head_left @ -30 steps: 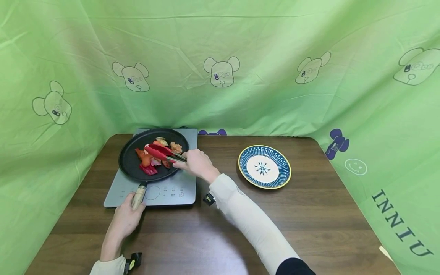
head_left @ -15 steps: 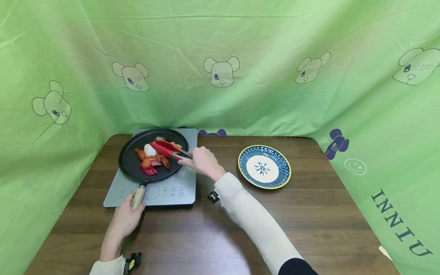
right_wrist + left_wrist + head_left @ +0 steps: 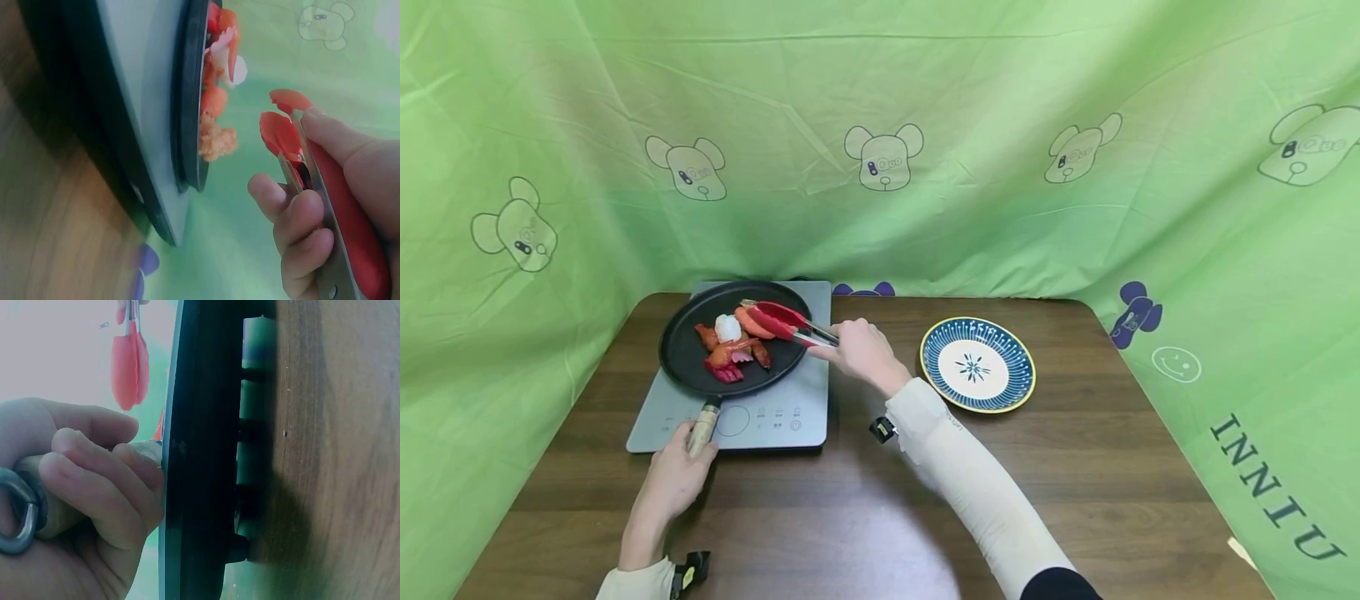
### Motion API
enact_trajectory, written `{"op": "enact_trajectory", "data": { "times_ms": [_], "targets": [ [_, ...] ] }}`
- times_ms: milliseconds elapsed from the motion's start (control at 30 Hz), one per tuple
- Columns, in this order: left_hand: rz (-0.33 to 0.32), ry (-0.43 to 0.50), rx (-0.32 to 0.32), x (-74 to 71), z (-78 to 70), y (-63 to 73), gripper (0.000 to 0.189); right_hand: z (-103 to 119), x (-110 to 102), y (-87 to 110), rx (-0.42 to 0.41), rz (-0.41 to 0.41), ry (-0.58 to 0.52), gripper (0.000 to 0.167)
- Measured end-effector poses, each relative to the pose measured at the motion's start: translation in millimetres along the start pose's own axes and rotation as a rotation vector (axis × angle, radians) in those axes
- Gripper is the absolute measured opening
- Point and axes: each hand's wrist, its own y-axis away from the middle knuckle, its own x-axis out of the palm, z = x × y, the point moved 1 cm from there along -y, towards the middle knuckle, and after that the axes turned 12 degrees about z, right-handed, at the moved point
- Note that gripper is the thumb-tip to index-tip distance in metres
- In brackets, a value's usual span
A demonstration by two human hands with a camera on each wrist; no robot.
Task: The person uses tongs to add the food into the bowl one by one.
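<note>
My left hand [image 3: 676, 477] grips the pale handle [image 3: 703, 427] of a round black frying pan [image 3: 683, 362]; the left wrist view shows the fingers curled round it, with a metal ring at its end. My right hand [image 3: 865, 352] holds red-tipped metal tongs [image 3: 781, 323] over the pan's right side. In the right wrist view the tips stand slightly apart with nothing between them, away from the food. In the pan lie a white lump [image 3: 727, 327], a glazed orange-brown piece [image 3: 730, 354], dark red pieces [image 3: 728, 374], an orange-red piece [image 3: 751, 322] and a crumbly fried piece [image 3: 215, 140].
Under the pan is a grey induction cooktop [image 3: 811, 421] with touch controls at its front. A blue-and-white plate [image 3: 1017, 367] with a yellow rim stands to the right on the wooden table [image 3: 820, 525]. A green printed curtain [image 3: 790, 225] surrounds the table.
My right hand and the tongs have moved rightward, from the middle of the food to the pan's right side. The white lump and orange-red piece are now uncovered. My left hand has stayed put.
</note>
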Motion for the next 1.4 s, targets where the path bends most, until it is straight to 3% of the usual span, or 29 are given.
{"op": "enact_trajectory", "data": {
  "times_ms": [333,633,1033,1400],
  "targets": [
    [0.009,0.000,-0.018,-0.1,1.0,-1.0,0.055,-26.6,-6.9,20.3,0.002,-0.087,0.079,0.040],
    [0.015,0.010,-0.039,0.6,1.3,-2.1,0.056,-63.6,-11.2,58.4,-0.022,-0.210,0.099,0.037],
    [0.021,0.014,-0.042,0.8,-0.3,-0.9,0.057,-125.8,-10.6,127.9,0.098,-0.318,0.129,0.038],
    [0.013,0.001,-0.015,0.3,0.1,-2.1,0.055,-162.1,-9.9,169.5,0.267,-0.299,0.103,0.058]
  ]
}}
